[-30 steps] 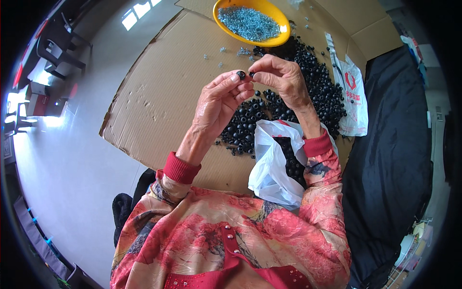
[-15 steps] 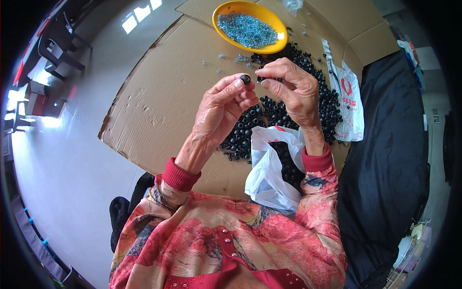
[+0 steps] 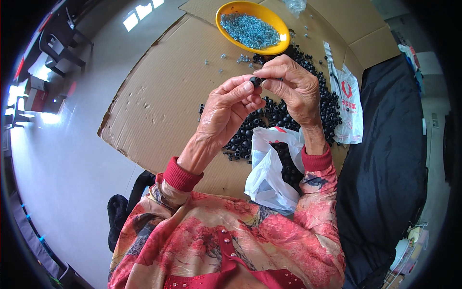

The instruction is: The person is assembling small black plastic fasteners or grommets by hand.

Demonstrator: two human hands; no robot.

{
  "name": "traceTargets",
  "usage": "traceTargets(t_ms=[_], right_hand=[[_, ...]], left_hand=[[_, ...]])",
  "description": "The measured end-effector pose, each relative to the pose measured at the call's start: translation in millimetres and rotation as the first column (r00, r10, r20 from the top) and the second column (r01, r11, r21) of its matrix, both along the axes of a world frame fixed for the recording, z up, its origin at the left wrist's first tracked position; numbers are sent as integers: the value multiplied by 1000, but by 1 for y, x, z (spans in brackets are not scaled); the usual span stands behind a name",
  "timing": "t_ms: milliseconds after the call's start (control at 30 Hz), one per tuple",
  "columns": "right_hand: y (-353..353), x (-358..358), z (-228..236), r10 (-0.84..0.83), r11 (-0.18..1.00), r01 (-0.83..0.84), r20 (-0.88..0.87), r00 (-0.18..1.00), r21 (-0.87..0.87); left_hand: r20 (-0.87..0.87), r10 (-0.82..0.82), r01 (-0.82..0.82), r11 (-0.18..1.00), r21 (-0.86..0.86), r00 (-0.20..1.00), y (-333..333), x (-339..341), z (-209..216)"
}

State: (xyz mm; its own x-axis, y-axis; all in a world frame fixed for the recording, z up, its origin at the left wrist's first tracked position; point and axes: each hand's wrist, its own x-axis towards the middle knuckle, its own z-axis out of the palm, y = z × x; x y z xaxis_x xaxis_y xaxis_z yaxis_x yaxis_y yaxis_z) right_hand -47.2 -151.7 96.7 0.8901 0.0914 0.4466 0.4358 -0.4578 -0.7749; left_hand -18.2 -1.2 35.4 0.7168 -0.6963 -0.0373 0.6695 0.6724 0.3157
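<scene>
My left hand (image 3: pixel 222 107) pinches a small round black knob (image 3: pixel 254 82) with a hole in its end, between thumb and forefinger. Fingers closed, my right hand (image 3: pixel 299 91) meets it from the right and holds a small dark piece, mostly hidden by the fingers, against the knob. Beneath both hands, a loose heap of black knobs (image 3: pixel 329 113) of mixed sizes spreads over the cardboard (image 3: pixel 149 106). A white plastic bag (image 3: pixel 262 168) stands open by my right forearm, with more black knobs inside.
Beyond my hands is a yellow bowl (image 3: pixel 284 44) of small silvery-blue pieces, a few scattered beside it on the cardboard. A flattened white bag (image 3: pixel 353 120) lies at the right, next to black cloth (image 3: pixel 385 164). Dark chairs (image 3: pixel 57 50) stand at the far left.
My two hands have come together: the left moved slightly right with the black knob, and the right fingertips now touch it. A gap between them has closed.
</scene>
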Motion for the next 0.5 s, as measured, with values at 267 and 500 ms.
traceTargets(t_ms=[267, 500], right_hand=[[-4, 2, 2, 21, 998, -22, -5, 1000, -58], [-8, 0, 8, 75, 985, -74, 1, 997, -157]], left_hand=[[-6, -40, 40, 999, 23, 999, -2, -1, -1], [-13, -73, 73, 997, 6, 997, 0, -1, -1]])
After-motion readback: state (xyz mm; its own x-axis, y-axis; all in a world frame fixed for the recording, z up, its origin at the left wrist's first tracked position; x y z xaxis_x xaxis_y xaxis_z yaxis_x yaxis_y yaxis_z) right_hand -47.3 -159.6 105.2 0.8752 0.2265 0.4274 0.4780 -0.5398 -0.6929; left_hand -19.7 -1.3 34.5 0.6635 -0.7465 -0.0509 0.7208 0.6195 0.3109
